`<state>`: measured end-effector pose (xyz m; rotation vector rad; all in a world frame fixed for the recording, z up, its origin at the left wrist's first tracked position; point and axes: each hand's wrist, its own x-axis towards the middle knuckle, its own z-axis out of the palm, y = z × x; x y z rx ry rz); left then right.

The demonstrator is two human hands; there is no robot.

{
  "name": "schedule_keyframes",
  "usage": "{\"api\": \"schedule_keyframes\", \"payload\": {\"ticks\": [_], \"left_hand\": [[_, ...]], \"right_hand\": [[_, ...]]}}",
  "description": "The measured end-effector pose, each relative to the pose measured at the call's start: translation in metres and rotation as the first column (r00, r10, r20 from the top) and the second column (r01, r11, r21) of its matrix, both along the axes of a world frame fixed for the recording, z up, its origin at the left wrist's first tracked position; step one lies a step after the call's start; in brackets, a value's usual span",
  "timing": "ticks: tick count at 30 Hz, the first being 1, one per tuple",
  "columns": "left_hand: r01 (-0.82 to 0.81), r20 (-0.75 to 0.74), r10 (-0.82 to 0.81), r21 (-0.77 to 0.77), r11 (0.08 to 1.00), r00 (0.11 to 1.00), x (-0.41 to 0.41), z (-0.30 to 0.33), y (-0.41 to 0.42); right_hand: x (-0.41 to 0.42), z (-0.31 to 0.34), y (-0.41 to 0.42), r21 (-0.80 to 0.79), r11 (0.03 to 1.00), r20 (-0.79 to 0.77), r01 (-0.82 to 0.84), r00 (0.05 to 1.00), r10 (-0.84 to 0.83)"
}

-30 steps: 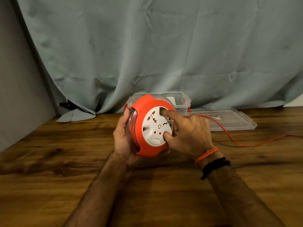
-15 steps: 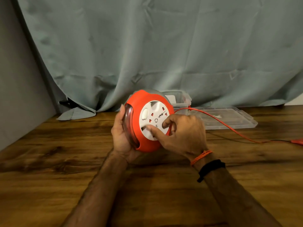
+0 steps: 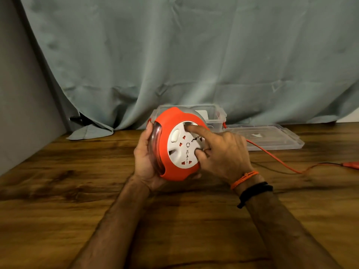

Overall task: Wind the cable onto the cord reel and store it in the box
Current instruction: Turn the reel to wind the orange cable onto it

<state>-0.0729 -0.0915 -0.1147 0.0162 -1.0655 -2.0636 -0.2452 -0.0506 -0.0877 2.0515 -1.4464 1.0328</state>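
An orange cord reel (image 3: 171,162) with a white socket face (image 3: 182,148) is held upright just above the wooden table (image 3: 77,191). My left hand (image 3: 144,158) cups its left and back side. My right hand (image 3: 219,154) presses on the white face, with the index finger in a recess near the top and the thumb in a lower one. An orange cable (image 3: 272,158) runs from behind the reel to the right across the table, ending in an orange plug (image 3: 351,165) at the right edge. A clear plastic box (image 3: 215,117) stands open behind the reel.
The box's clear lid (image 3: 272,138) lies flat on the table to the right of the box. A grey-green curtain (image 3: 194,55) hangs along the back, with a grey wall (image 3: 19,94) on the left. Orange and black bands circle my right wrist.
The white face has turned under my right hand's fingers. The cable has grown shorter, and the plug has come into view at the right edge.
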Motion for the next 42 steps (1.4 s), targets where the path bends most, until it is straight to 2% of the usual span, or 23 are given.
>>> {"api": "schedule_keyframes", "payload": {"ticks": [5, 10, 13, 17, 20, 24, 29, 32, 36, 39, 42], "left_hand": [[-0.314, -0.021, 0.314, -0.019, 0.949, 0.949, -0.002, 0.001, 0.002], [-0.412, 0.008, 0.412, -0.01, 0.911, 0.911, -0.007, 0.003, 0.005], [-0.355, 0.009, 0.355, -0.021, 0.935, 0.935, -0.007, 0.005, 0.007], [-0.288, -0.005, 0.288, -0.022, 0.957, 0.958, -0.001, 0.006, 0.008], [-0.273, -0.016, 0.273, -0.008, 0.962, 0.962, 0.0, 0.007, 0.009], [-0.234, -0.047, 0.233, -0.019, 0.972, 0.971, 0.0, 0.006, 0.007], [-0.152, -0.014, 0.152, -0.018, 0.988, 0.988, 0.001, 0.002, 0.003], [-0.161, 0.0, 0.161, -0.021, 0.987, 0.987, 0.0, 0.002, 0.002], [-0.274, -0.026, 0.273, -0.018, 0.962, 0.962, -0.006, 0.004, 0.005], [-0.356, -0.047, 0.354, -0.043, 0.933, 0.934, -0.008, 0.006, 0.008], [-0.349, -0.044, 0.347, -0.066, 0.935, 0.937, -0.007, 0.006, 0.009]], "right_hand": [[0.012, -0.012, 0.001, 0.076, 0.993, 0.114, 0.089, 0.989, -0.097], [0.029, -0.014, 0.001, 0.174, 0.968, 0.275, 0.18, 0.935, -0.223], [0.033, -0.011, 0.002, 0.234, 0.959, 0.301, 0.162, 0.926, -0.23], [0.022, 0.002, 0.005, 0.122, 0.992, 0.347, -0.007, 0.937, -0.036], [0.01, 0.007, 0.006, 0.079, 0.99, 0.216, -0.117, 0.971, 0.098], [0.005, 0.005, 0.004, 0.125, 0.99, -0.011, -0.058, 0.998, 0.06], [0.005, -0.001, 0.001, 0.064, 0.998, -0.03, -0.012, 0.999, 0.013], [0.004, -0.003, 0.002, 0.013, 0.999, 0.009, 0.038, 0.999, -0.038], [0.011, -0.008, 0.003, -0.006, 0.99, 0.126, 0.144, 0.982, -0.143], [0.024, -0.011, 0.005, 0.048, 0.981, 0.25, 0.189, 0.948, -0.195], [0.029, -0.012, 0.004, 0.117, 0.979, 0.264, 0.166, 0.945, -0.191]]}}
